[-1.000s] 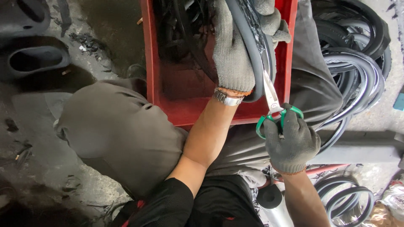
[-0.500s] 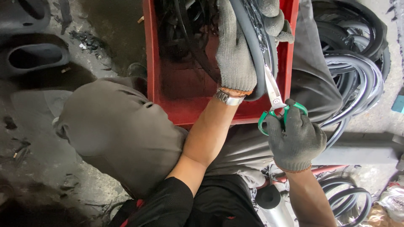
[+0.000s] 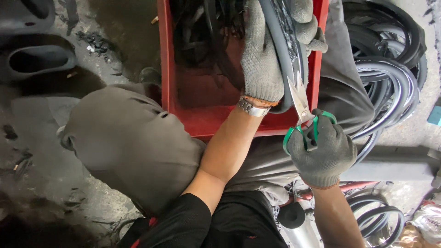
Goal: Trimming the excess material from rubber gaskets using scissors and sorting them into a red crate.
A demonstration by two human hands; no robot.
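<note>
My left hand [image 3: 264, 50], in a grey knit glove with a metal watch at the wrist, grips a curved strip of grey rubber tube [image 3: 285, 69] over a red plastic crate [image 3: 183, 92]. My right hand [image 3: 324, 151], also gloved, holds green-handled scissors [image 3: 303, 112]. The blades point up and are slightly apart against the edge of the rubber strip. Dark rubber scraps [image 3: 206, 32] lie inside the crate. The crate rests between my knees, which are in grey trousers.
Coils of black and grey rubber tubing [image 3: 390, 82] are piled at the right. A dark rubber piece [image 3: 36, 59] lies on the stained concrete floor at the upper left. A red-handled tool [image 3: 349, 187] and more tube rings [image 3: 376, 216] are by my right leg.
The scissors have shifted slightly upward along the rubber strip, and the blades now show a small gap. My left hand keeps its grip on the strip.
</note>
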